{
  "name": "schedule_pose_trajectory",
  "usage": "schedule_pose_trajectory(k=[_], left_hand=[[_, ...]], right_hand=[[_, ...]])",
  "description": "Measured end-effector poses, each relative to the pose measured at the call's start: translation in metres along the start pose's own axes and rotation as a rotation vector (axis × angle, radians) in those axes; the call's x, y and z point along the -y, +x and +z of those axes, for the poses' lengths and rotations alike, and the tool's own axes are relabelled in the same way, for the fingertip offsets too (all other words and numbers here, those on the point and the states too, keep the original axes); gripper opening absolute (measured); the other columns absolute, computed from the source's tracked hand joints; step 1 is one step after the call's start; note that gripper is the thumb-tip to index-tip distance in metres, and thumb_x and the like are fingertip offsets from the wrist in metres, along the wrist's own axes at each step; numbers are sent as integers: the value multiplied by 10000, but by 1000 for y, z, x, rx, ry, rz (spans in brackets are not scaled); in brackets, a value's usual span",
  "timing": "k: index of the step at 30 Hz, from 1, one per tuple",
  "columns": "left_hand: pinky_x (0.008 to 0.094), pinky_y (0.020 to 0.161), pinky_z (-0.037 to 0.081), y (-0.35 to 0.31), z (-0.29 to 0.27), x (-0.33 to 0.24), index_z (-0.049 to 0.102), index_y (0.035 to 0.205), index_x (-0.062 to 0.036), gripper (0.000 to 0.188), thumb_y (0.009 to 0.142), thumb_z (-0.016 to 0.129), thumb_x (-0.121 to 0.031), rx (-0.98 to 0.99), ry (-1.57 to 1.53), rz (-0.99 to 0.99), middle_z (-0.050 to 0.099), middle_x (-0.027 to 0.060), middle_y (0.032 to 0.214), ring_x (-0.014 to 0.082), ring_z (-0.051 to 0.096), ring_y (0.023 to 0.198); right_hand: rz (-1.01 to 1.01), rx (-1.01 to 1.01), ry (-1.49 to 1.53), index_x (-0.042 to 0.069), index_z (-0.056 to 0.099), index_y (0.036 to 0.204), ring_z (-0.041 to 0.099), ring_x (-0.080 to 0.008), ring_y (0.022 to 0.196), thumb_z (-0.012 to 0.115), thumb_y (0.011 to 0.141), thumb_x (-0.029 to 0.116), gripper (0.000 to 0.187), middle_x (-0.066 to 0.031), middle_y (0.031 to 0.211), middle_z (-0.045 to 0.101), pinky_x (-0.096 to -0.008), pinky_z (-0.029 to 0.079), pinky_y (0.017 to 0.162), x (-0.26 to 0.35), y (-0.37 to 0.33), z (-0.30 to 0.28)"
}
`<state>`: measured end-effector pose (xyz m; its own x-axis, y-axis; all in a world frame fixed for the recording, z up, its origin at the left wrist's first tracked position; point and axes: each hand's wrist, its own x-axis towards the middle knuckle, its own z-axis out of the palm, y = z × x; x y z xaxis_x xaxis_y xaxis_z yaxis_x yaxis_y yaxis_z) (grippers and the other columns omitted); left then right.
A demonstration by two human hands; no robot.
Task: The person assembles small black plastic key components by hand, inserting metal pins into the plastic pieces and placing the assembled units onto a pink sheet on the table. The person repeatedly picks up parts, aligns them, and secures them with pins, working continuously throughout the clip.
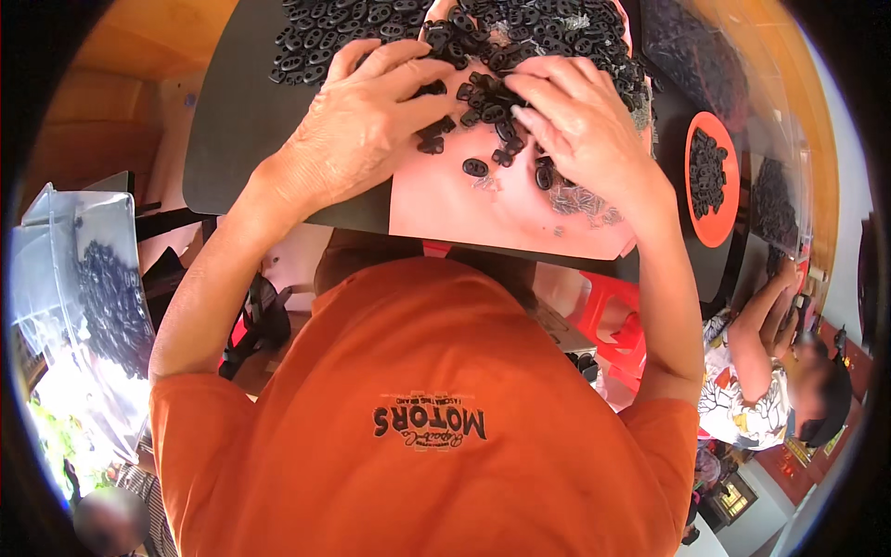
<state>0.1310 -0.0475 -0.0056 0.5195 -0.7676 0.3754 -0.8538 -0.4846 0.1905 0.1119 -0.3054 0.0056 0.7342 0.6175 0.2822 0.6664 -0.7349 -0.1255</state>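
Many small black oval plastic pieces with two holes, which look like cord locks (475, 167), lie on a pink sheet (445, 209) and the dark table. My left hand (357, 125) has its fingers spread, with the fingertips at the left edge of the pile. On the other side of the loose pieces is my right hand (580, 116), its fingers bent but apart, touching or just above several of them. No piece shows clearly gripped in either hand. Small metal springs (585, 204) lie under my right wrist, and more are mixed into the heap farther back.
An orange bowl (729, 209) of black pieces stands at the table's right. Clear plastic containers (79, 200) with black pieces are at the left and far right. A red stool (613, 325) sits below the table. A person in a patterned shirt (742, 390) works at the right.
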Motion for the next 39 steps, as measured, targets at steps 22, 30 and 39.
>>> schedule_pose_trajectory(k=[22,30,39], left_hand=[[427,1027,315,-19,-6,8,640,1075,-77,324,772,537,-28,-35,150,-76,599,45,1218,262,469,1237],[447,998,344,-23,-17,-26,643,995,-52,274,735,559,-29,-103,-69,-115,579,88,1228,294,486,1204],[396,837,439,-23,-12,-62,609,991,10,317,680,567,50,-226,-488,-185,597,146,1041,320,560,976]], right_hand=[[17,-10,-107,44,630,943,547,-252,904,637,807,101,147,-60,954,572,-366,442,789,4,18,-1],[-28,115,-75,27,630,940,552,-244,878,635,718,42,223,-70,886,543,-355,432,774,30,40,9],[-11,139,-176,36,602,793,600,-266,879,630,704,79,103,-88,834,588,-389,448,778,30,54,12]])
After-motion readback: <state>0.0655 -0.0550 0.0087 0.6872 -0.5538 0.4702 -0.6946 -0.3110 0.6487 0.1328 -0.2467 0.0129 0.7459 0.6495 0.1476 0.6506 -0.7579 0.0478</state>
